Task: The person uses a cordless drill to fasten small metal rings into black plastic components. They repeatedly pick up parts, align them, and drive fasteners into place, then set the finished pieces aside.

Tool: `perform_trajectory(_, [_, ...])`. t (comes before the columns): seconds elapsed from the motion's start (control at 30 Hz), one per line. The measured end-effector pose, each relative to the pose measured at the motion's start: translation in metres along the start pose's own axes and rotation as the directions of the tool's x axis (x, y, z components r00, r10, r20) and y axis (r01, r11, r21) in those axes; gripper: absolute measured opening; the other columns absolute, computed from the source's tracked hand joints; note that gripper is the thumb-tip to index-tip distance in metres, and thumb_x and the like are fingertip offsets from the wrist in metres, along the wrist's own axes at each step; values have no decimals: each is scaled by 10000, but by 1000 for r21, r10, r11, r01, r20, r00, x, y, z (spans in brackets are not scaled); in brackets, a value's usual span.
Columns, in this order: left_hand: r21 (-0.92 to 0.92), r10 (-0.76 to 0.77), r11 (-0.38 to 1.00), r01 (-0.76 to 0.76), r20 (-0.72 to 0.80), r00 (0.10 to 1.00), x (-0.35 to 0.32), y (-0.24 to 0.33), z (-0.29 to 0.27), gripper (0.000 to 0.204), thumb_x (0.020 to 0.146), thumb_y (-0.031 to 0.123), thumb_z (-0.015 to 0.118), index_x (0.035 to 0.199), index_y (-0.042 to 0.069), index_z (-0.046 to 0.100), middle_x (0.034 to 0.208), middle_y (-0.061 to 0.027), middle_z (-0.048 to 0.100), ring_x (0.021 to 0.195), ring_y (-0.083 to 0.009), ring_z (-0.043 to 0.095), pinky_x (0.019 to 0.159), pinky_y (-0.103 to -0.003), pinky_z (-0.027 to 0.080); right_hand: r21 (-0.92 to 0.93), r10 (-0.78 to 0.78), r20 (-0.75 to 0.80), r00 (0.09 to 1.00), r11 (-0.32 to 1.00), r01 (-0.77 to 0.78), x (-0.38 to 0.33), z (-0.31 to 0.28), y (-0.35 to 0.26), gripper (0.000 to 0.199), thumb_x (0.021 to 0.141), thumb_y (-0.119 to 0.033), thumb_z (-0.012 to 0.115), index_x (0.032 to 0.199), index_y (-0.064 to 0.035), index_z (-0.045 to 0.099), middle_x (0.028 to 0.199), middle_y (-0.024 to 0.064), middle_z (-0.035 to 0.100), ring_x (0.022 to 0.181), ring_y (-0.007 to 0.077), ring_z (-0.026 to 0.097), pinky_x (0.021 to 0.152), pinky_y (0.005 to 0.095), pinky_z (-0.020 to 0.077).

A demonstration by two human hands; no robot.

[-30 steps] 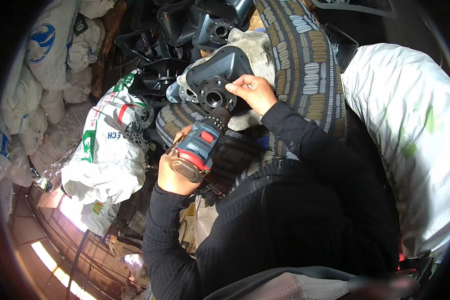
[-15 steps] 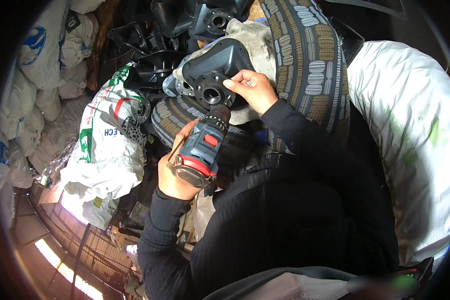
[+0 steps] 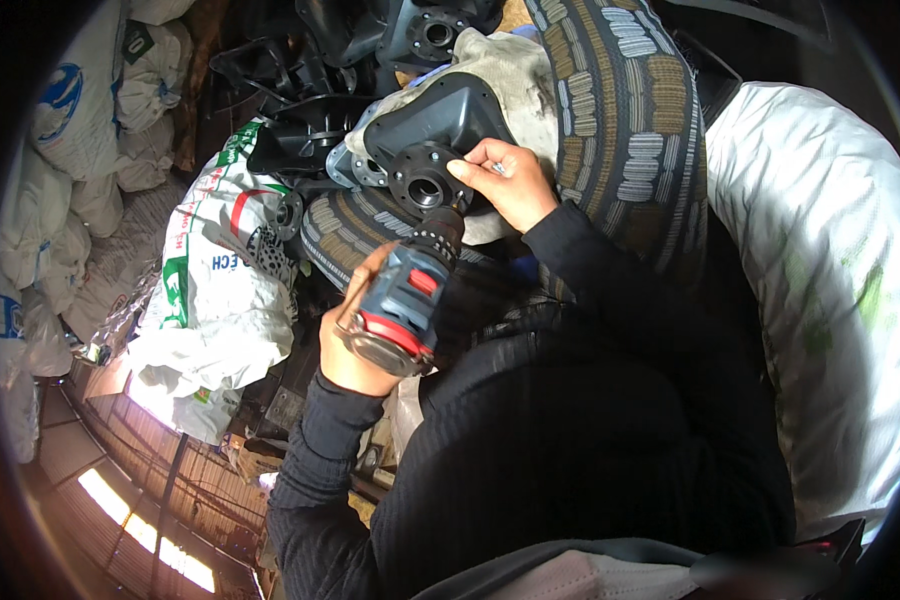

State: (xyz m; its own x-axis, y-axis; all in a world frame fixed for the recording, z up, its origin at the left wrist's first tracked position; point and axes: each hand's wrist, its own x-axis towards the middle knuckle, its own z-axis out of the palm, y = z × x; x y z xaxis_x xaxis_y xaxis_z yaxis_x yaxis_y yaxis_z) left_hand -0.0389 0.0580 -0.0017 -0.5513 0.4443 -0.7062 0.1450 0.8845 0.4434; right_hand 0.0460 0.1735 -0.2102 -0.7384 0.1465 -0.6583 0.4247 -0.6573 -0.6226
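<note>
My left hand (image 3: pixel 355 355) is wrapped round a grey cordless drill (image 3: pixel 405 290) with red trim. The drill's front end meets the lower edge of a round flange (image 3: pixel 407 180). This flange, with a central hole and smaller holes around it, belongs to a black moulded part (image 3: pixel 450 110) with a wide, flared far end. My right hand (image 3: pixel 515 190) is closed, its thumb and fingertips at the flange's right rim. Small silvery pieces show between its fingers, too small to name. A pale cloth (image 3: pixel 530 80) lies under the part, over curved patterned fabric (image 3: pixel 635 130).
More black flanged parts (image 3: pixel 410 35) are piled at the far side. White printed sacks stand on the left (image 3: pixel 225 260) and far left (image 3: pixel 70 110). A large white sack (image 3: pixel 820 230) bulges on the right. Low on the left, slatted panelling (image 3: pixel 170 490) shows bright light.
The view has shifted slightly. Both hands, the drill and the black part keep nearly the same places relative to each other; the drill is tilted a little differently.
</note>
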Motion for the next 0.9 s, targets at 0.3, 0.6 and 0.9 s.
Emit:
perform_trajectory(0.3, [318,275,916,-246,-49,960,-11,-27,0,319,740,103,720,1044,51,636,974,-99,664,906,-249,652,829,-361,506,72,-119,-76,990,990,124,5,1,8,260,807,-273,761,840,-28,681,690,-13,612,598,55,505,554,224,410])
perform_trajectory(0.6, [223,303,939,-263,-166,938,-63,-36,-3,281,753,84,716,1023,56,645,887,-78,646,777,-230,621,677,-352,490,53,-178,-138,974,981,187,-6,-10,9,343,874,-363,665,975,-35,675,805,-8,634,688,64,551,599,226,440])
perform_trajectory(0.9, [502,624,692,-519,-53,780,-79,-21,14,289,690,122,739,965,104,652,914,-62,645,829,-279,643,750,-377,518,874,-64,405,912,321,-366,-53,-15,-13,393,1011,-255,383,1162,73,541,939,140,633,1042,340,602,982,510,465])
